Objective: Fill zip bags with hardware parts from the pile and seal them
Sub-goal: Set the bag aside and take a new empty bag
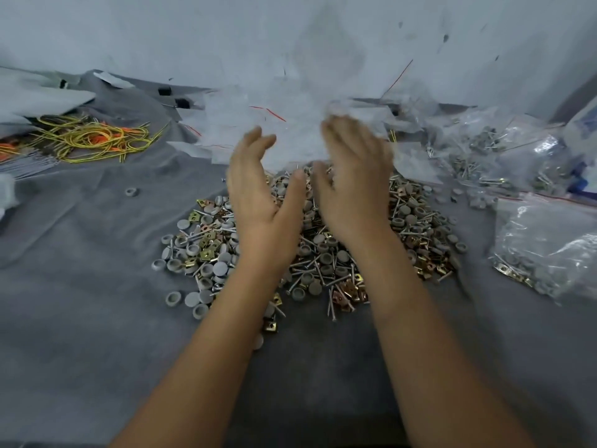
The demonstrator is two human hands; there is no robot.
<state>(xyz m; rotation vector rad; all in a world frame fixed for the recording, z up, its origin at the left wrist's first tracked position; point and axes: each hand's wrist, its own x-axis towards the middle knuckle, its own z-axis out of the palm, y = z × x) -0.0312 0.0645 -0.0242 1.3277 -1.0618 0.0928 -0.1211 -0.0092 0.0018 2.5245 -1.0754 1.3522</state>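
Observation:
A pile of hardware parts (206,250), grey caps, screws and brass clips, lies on the grey cloth in the middle. Behind it is a heap of empty clear zip bags (258,124) with red seal lines. My left hand (258,189) is over the far edge of the pile, fingers straight and relaxed, holding nothing that I can see. My right hand (355,176) is beside it, blurred, with its fingers reaching into the heap of empty bags; whether it grips a bag is unclear.
Filled zip bags (546,247) lie at the right, more (504,147) at the back right. Yellow and orange wires (93,137) lie at the back left. A loose grey cap (130,191) sits left of the pile. A pale wall (226,37) rises behind.

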